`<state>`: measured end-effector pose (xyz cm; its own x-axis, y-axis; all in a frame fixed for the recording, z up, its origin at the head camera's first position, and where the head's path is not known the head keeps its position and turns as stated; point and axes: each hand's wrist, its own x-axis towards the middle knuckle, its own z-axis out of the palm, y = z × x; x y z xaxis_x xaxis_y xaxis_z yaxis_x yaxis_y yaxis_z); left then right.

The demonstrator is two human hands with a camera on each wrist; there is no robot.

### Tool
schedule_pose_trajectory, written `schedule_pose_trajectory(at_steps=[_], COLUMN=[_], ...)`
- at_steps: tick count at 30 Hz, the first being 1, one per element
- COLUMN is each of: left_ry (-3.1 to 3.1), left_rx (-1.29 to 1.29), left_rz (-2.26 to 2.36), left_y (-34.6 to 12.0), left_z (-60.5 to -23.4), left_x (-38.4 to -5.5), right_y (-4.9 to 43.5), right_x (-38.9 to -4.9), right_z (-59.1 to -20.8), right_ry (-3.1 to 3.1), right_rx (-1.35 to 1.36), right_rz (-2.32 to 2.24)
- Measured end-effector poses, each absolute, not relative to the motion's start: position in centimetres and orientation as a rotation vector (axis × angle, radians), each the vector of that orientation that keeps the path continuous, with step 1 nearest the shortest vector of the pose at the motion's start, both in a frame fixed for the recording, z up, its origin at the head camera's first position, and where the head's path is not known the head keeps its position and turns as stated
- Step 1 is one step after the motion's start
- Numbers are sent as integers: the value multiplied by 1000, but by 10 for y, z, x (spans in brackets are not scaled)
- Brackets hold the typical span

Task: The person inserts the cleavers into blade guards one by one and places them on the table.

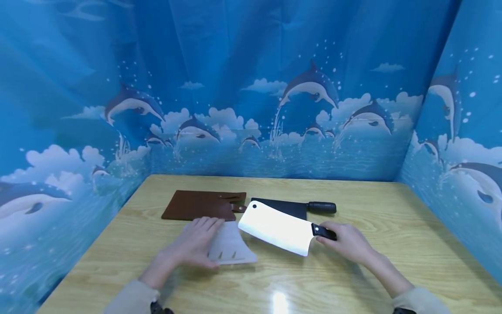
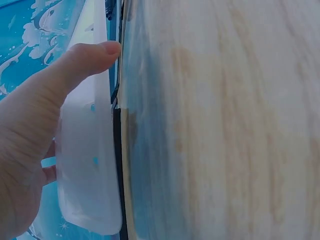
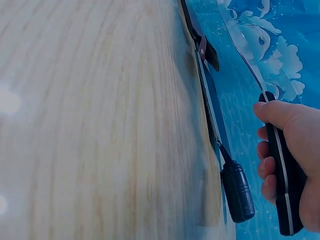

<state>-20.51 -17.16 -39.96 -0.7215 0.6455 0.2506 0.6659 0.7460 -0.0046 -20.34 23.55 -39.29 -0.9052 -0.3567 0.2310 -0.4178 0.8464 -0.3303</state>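
Observation:
My right hand grips the black handle of a cleaver. Its broad, bright blade points left, with a round hole near the far corner, and is held above the table. In the right wrist view, fingers wrap round the cleaver's handle. My left hand holds a whitish translucent plastic blade cover with small slots near its front edge. The left wrist view shows the thumb on one face of that cover and fingertips behind it. Cover and blade are close but apart.
Behind the left hand lies a brown leather sheath with a strap on the wooden table. To its right lies a second, dark-bladed cleaver, its blade partly hidden. Blue dolphin-print curtains enclose the back and sides.

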Motion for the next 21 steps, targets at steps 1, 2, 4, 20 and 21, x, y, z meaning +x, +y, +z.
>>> schedule_pose_trajectory(at_steps=[1, 2, 4, 20, 21], left_ry=[-2700, -2691, -2684, -2698, -2704], left_rx=[-1037, -1038, -1034, -942, -941], left_rz=[-120, -115, -110, -54, -59], left_y=[-171, -171, -169, -163, -163], left_z=[-399, -399, -398, -398, -398], left_x=[-205, -205, -205, -207, -206], right_y=[235, 234, 233, 229, 230], right_x=[-203, -203, -202, -197, -197], right_z=[-393, -393, -393, -395, -394], right_ry=[-2856, -2847, -2815, -2600, -2605], right_rx=[604, 601, 614, 761, 764], right_rz=[551, 526, 474, 331, 338])
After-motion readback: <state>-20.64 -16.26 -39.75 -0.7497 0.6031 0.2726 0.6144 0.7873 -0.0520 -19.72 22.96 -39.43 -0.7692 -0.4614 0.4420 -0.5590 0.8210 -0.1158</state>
